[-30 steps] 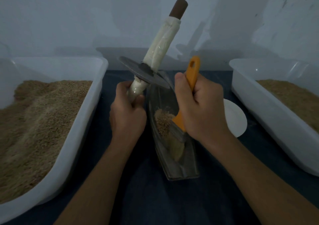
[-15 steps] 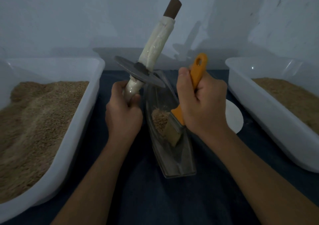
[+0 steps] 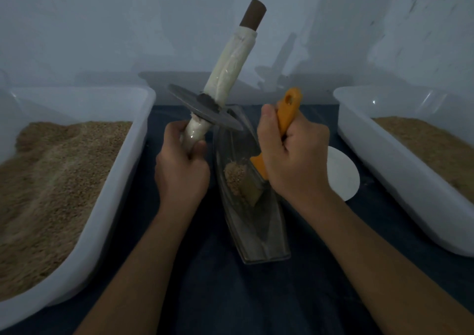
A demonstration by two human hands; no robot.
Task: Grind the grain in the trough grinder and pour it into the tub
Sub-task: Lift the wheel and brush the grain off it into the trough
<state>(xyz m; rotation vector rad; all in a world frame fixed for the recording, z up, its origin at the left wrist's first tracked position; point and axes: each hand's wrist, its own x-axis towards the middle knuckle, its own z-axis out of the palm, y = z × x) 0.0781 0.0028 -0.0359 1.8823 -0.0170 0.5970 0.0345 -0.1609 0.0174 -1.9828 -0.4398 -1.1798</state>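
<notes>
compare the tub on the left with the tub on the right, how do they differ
The left tub is heaped high with grain, mounded near its rim; the right tub holds a lower, flatter layer with much of its far wall bare. The left tub sits closer to the camera and runs off the frame's bottom edge; the right tub runs off the right edge. Both are white plastic, rectangular, and sit on the dark cloth.

- The large white plastic tub of ground grain on the left (image 3: 123, 160) is cut off by the left and bottom edges
- The white plastic tub on the right (image 3: 384, 160) runs past the right edge
- The right hand (image 3: 295, 155) hides the middle of the orange-handled brush (image 3: 288, 111) and part of the flat white round disc (image 3: 343, 175)
</notes>
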